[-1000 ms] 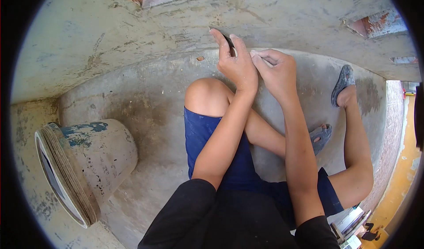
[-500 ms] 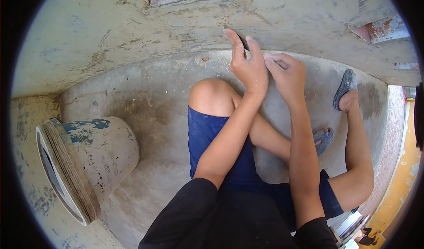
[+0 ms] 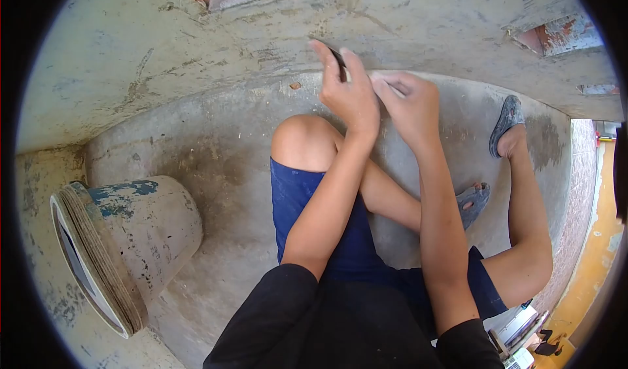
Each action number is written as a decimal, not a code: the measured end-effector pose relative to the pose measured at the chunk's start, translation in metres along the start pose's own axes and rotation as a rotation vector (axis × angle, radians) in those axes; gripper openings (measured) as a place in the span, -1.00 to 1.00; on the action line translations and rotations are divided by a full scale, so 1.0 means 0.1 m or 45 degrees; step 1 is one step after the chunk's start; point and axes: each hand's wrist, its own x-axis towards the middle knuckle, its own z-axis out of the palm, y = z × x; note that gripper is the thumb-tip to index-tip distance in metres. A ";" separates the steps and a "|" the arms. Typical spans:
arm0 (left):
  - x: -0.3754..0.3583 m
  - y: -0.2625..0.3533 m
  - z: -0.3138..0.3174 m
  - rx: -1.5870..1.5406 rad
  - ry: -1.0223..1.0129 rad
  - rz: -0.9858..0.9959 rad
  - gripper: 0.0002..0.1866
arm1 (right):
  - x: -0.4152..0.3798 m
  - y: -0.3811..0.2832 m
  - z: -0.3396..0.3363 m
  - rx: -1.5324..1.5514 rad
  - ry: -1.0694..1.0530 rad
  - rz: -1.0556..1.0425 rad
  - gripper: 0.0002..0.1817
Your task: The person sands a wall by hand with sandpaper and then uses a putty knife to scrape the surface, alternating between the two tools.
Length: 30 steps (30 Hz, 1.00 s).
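Note:
My left hand [image 3: 352, 97] presses a thin dark flat piece [image 3: 339, 57] against the lower part of the grey wall [image 3: 229, 45]. Its index finger and thumb straddle the piece, and only a dark edge shows between them. Right beside it, my right hand [image 3: 411, 104] is closed with curled fingers, close to the left palm. What those fingers pinch is hidden, and motion blurs them a little. Pale dust coats the fingertips of both hands.
A paint-stained bucket [image 3: 147, 225] with several rims stacked at its mouth lies on its side at left. A small brown chip [image 3: 295, 86] sits by the wall base. My bent knee [image 3: 304, 140] and dusty clogs [image 3: 507, 123] are on the concrete floor [image 3: 229, 205].
Both hands have slid a little to the left along the wall, with the dark piece moving along. The view has shifted slightly too.

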 end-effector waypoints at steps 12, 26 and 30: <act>-0.04 0.02 0.02 -0.046 0.012 0.004 -0.40 | 0.00 0.10 -0.02 0.055 0.016 -0.002 -0.85; -0.07 0.14 0.06 -0.350 0.010 -0.045 -0.40 | -0.17 0.34 -0.07 0.285 0.022 0.195 -0.79; 0.09 -0.02 0.02 -0.741 0.147 -0.443 -0.45 | -0.29 0.44 0.03 0.297 -0.070 0.385 -0.77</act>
